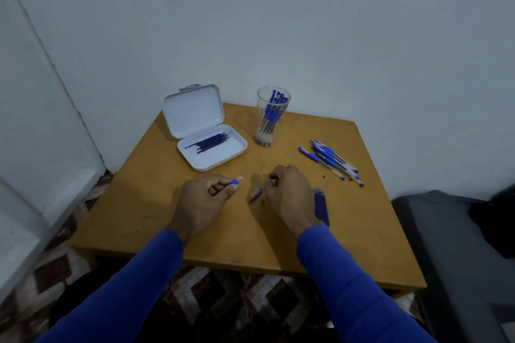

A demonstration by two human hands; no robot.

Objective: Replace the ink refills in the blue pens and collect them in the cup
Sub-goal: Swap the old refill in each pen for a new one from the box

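On surface [156, 220]: cup [272, 117] holds several finished pens; pile of pens [331, 160] awaits; left hand [204, 199] pinches pen barrel [235, 181]; right hand [289, 192] curled, contents unclear

One clear cup [271, 117] holding several blue pens, too bunched to count. One open white case [204, 131] of refills. Roughly seven loose pens [330, 159] on one bench [139, 220]. Two hands.
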